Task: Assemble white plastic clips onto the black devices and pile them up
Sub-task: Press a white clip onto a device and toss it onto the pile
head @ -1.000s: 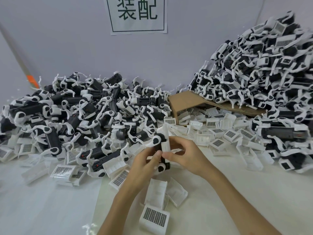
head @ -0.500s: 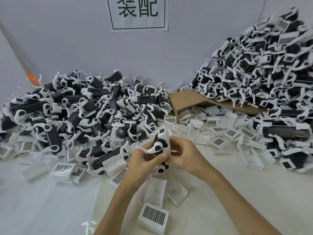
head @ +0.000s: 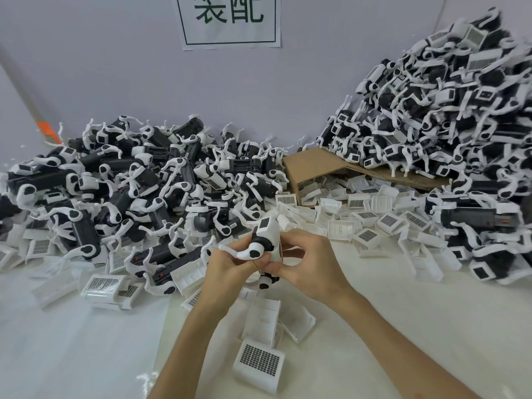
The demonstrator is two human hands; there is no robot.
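Hands had closed together: left hand (head: 230,264) and right hand (head: 309,263) kept a curled grip on the upright black device (head: 259,240), white clip (head: 277,243) seemingly against its frame-right side.

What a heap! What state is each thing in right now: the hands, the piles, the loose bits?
Black device, upright between both hands, off the table.
Left hand, grips the device.
Right hand, grips the device.
Left pile, low and sprawling.
Right pile, heaped higher.
Loose white clips, scattered on the table.
Cardboard, bent, partly under the right pile.
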